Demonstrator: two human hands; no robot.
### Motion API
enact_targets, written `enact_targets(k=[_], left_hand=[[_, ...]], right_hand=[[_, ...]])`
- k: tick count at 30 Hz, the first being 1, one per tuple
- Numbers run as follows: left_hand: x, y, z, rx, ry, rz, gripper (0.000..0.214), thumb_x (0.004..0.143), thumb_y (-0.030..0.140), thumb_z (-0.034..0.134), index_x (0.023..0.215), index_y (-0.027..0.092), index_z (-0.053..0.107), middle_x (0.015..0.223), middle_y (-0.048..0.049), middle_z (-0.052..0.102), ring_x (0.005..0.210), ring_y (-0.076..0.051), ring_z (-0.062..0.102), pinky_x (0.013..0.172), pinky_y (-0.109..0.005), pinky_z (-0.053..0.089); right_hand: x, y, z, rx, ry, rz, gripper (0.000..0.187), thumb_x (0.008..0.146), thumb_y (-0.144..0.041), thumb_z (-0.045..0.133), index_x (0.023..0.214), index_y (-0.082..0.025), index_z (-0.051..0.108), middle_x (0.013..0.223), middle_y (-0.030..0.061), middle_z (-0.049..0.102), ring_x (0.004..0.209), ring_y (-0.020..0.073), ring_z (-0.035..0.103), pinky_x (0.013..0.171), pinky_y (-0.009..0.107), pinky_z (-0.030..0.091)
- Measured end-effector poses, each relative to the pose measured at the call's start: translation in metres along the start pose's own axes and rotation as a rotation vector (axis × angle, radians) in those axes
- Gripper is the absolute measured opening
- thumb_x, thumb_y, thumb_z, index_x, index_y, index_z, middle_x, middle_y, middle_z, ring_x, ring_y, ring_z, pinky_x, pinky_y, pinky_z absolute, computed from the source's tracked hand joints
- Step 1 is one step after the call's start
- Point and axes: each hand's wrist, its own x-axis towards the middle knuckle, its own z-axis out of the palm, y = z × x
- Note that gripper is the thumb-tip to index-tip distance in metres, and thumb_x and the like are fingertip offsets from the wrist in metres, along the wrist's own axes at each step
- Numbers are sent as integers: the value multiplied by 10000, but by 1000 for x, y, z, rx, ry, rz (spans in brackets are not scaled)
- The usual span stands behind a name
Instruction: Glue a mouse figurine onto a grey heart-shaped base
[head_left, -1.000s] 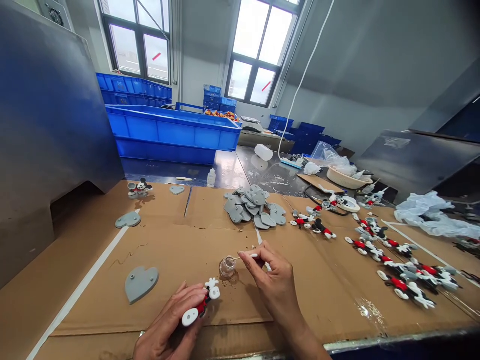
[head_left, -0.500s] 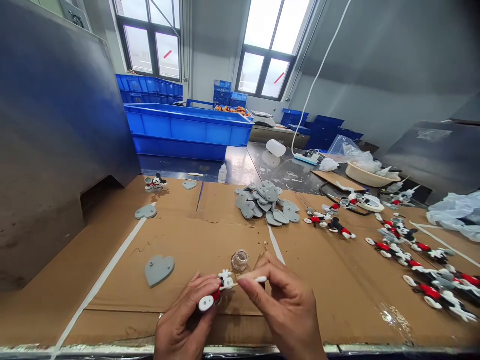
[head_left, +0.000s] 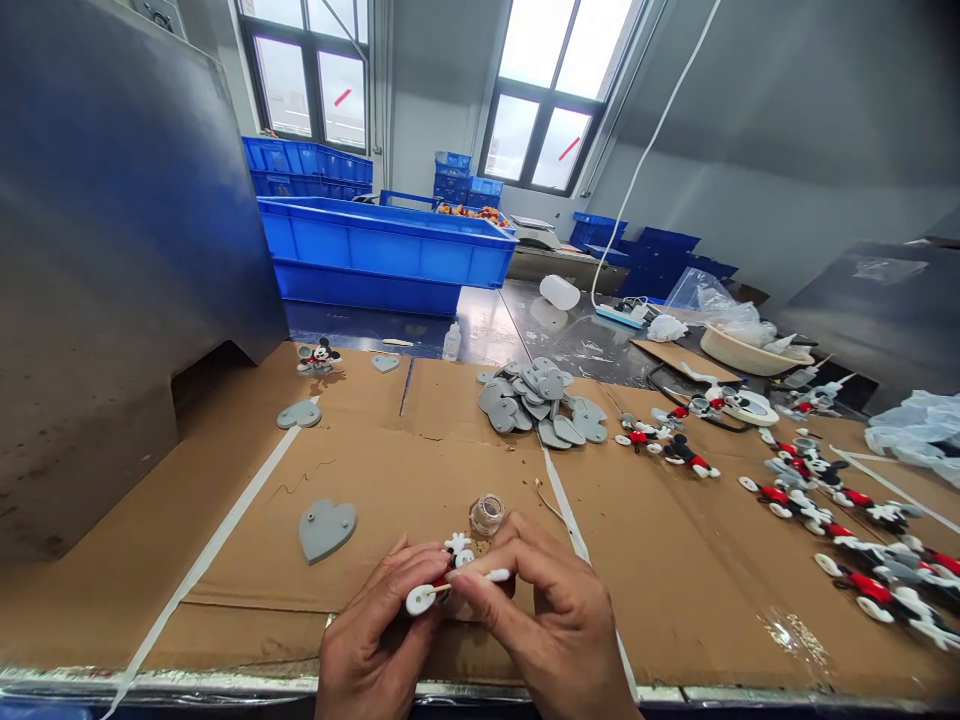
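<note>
My left hand (head_left: 382, 625) is closed around a small mouse figurine (head_left: 421, 600), whose white shoe sole faces me and whose white hand shows beyond my fingers. Most of its red and black body is covered by them. Pinched in my right hand (head_left: 551, 610) is a cotton swab (head_left: 496, 576); its thin bare stick end reaches the sole, at or very near the hole in it. Just beyond my hands stands a small clear glass jar (head_left: 487, 514). A grey heart-shaped base (head_left: 328, 530) with two studs lies on the cardboard to the left.
A heap of grey heart bases (head_left: 536, 400) lies mid-table, with several mouse figurines (head_left: 862, 520) at right. One figurine stands upright on a base (head_left: 319, 356) at back left. Farther back are a dropper bottle (head_left: 451, 342) and a blue crate (head_left: 390, 245). A metal panel (head_left: 112, 250) rises at left.
My right hand has moved the swab left and slightly down, from near the figurine's white hand to its shoe sole. My left hand keeps its hold, and the view has shifted slightly.
</note>
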Motion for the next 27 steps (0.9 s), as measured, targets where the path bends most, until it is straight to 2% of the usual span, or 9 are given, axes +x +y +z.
enact_targets(k=[4, 8, 12, 16, 21, 24, 27], left_hand=[[0, 0, -1, 41, -5, 14, 300, 893, 188, 646, 1171, 298, 630, 1140, 20, 718, 1104, -153, 659, 1111, -306, 424], [-1, -2, -3, 100, -35, 39, 316, 886, 182, 653, 1180, 294, 625, 1157, 33, 711, 1121, -135, 649, 1111, -264, 407], [-1, -2, -3, 73, -21, 15, 310, 879, 170, 654, 1167, 284, 638, 1161, 30, 710, 1133, -144, 643, 1112, -262, 411], [-1, -1, -1, 44, 3, 16, 304, 873, 167, 657, 1155, 280, 653, 1152, 20, 714, 1116, -163, 655, 1103, -279, 433], [-1, 0, -1, 60, 17, -15, 287, 877, 196, 661, 1148, 293, 656, 1148, 25, 714, 1118, -170, 655, 1112, -301, 432], [0, 1, -3, 90, -11, -3, 279, 889, 216, 652, 1153, 308, 648, 1142, 43, 715, 1104, -146, 659, 1116, -276, 416], [0, 1, -4, 107, -25, 13, 273, 900, 211, 637, 1158, 298, 642, 1137, 34, 715, 1098, -144, 662, 1119, -288, 411]], right_hand=[[8, 5, -13, 6, 123, 16, 162, 862, -196, 685, 701, -199, 685, 631, -25, 555, 598, 120, 508, 573, 237, 399], [15, 28, -25, -117, 235, 75, 228, 863, -231, 683, 641, -190, 652, 611, -31, 521, 578, 115, 463, 566, 239, 370], [16, 51, -29, -204, 234, 131, 305, 878, -298, 659, 606, -175, 598, 622, -23, 509, 588, 120, 456, 574, 244, 371], [14, 60, -29, -237, 230, 151, 321, 887, -342, 643, 620, -168, 608, 637, -18, 506, 583, 120, 454, 567, 248, 367], [14, 54, -31, -154, 272, 165, 314, 870, -326, 662, 598, -175, 612, 608, -25, 486, 577, 122, 435, 561, 254, 346], [10, 41, -30, -71, 288, 157, 275, 864, -298, 677, 618, -183, 630, 616, -26, 492, 598, 125, 446, 572, 255, 348], [4, 25, -27, -20, 243, 118, 213, 849, -257, 694, 648, -192, 672, 607, -27, 515, 592, 126, 474, 566, 252, 363]])
